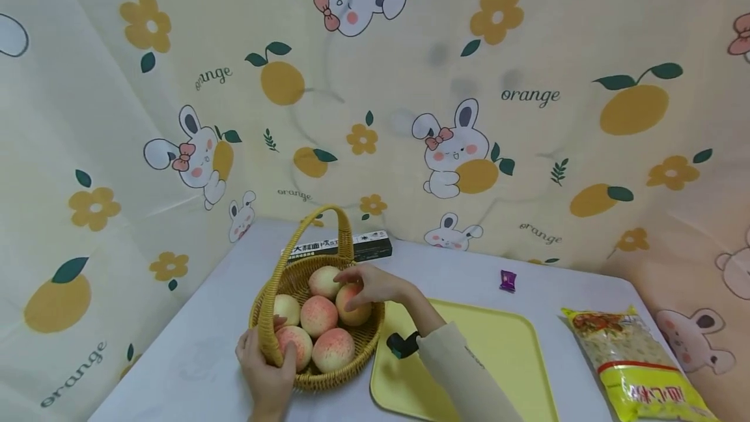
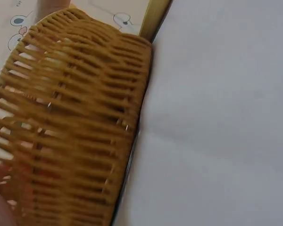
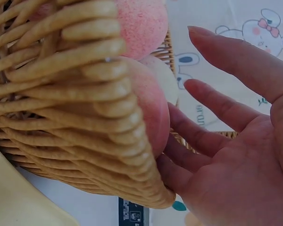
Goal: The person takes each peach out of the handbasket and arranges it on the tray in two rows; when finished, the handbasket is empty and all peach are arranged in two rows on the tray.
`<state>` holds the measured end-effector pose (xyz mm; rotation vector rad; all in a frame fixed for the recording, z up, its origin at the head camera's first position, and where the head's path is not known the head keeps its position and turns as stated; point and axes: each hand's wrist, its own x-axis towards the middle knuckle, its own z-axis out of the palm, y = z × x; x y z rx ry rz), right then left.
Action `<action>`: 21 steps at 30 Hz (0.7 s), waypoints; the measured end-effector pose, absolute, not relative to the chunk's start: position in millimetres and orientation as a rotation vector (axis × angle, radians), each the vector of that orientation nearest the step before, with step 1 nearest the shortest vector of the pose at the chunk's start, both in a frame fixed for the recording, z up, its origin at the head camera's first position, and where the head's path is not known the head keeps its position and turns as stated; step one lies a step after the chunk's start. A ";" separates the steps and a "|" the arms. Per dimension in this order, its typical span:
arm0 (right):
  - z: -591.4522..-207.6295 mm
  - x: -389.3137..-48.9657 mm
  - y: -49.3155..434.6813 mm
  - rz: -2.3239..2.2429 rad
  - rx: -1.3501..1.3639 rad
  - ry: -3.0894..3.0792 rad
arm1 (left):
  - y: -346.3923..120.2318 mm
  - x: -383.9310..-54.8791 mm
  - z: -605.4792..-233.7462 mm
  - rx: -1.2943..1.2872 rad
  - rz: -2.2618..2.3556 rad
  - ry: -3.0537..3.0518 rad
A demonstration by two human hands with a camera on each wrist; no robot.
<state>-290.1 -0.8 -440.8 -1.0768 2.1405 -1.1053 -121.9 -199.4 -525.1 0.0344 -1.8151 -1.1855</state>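
Observation:
A wicker basket with a tall handle holds several pink and cream peaches, among them a pink one in the middle. My left hand grips the basket's near left rim beside the handle's foot, thumb over the inside. In the left wrist view the woven wall fills the left half. Over the basket's right side reaches my right hand, at the rightmost peach. The right wrist view has its fingers loosely extended, the lower ones partly hidden behind that peach, thumb held apart from it.
Right of the basket lies a pale yellow tray, under my right forearm. Behind the basket is a black pasta box. A small purple packet and a yellow food bag lie farther right. Patterned cloth hangs behind the table.

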 end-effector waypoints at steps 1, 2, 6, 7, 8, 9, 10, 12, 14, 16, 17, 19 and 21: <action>-441.1 -290.2 -1.3 -1.100 -1.071 2.142 | -201.1 -120.4 -524.4 0.064 -1.171 -1.854; -441.4 -290.4 -1.7 -1.090 -1.066 2.145 | -202.7 -118.9 -524.1 0.095 -1.147 -1.897; -442.7 -292.4 -2.8 -1.055 -1.061 2.169 | -208.4 -113.5 -522.5 0.157 -1.110 -2.036; -443.0 -292.8 -3.1 -1.050 -1.062 2.175 | -209.8 -112.6 -522.8 0.152 -1.097 -2.065; -443.3 -293.2 -3.3 -1.044 -1.063 2.184 | -211.3 -112.1 -523.3 0.145 -1.080 -2.091; -443.4 -293.6 -3.5 -1.041 -1.063 2.188 | -212.9 -112.0 -523.7 0.130 -1.060 -2.112; -443.6 -293.9 -3.8 -1.037 -1.066 2.192 | -214.7 -111.9 -524.5 0.119 -1.038 -2.131; -443.2 -294.4 -4.4 -1.032 -1.065 2.187 | -217.9 -111.4 -526.4 0.101 -1.003 -2.166; -442.8 -294.9 -5.1 -1.027 -1.066 2.178 | -220.9 -110.6 -528.2 0.113 -0.988 -2.213; -442.5 -295.6 -5.8 -1.025 -1.069 2.162 | -222.7 -109.1 -529.8 0.142 -0.998 -2.265; -442.2 -296.0 -6.2 -1.021 -1.069 2.155 | -223.1 -108.0 -530.3 0.159 -1.007 -2.291; -441.9 -296.6 -7.0 -1.021 -1.070 2.143 | -223.5 -107.3 -531.0 0.188 -1.019 -2.329; -441.5 -296.8 -8.0 -1.017 -1.067 2.135 | -223.9 -106.7 -531.1 0.195 -1.025 -2.349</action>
